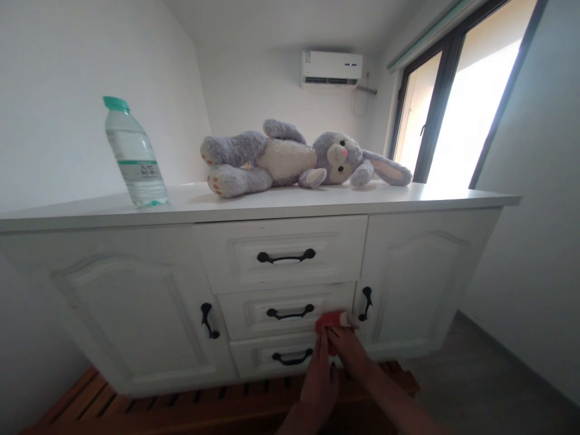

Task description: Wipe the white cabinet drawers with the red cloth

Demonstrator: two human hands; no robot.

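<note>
A red cloth (333, 320) with a pale patch at its right end is bunched against the right side of the middle and lower drawer fronts. My right hand (348, 347) grips it from below and presses it to the white cabinet (290, 235). Close beside it, my left hand (321, 371) points upward with its fingers together, holding the cloth's lower left part. The fingertips of both hands are partly hidden and a little blurred. Just left of my hands is the black handle (292, 357) of the lowest drawer; the middle drawer's handle (290, 312) sits above it.
On the cabinet top stand a water bottle (138, 157) with a green cap and, lying on its side, a grey plush rabbit (285, 158). A right door handle (365, 304) is near my right hand. Brown wooden slats (181, 400) lie under the cabinet.
</note>
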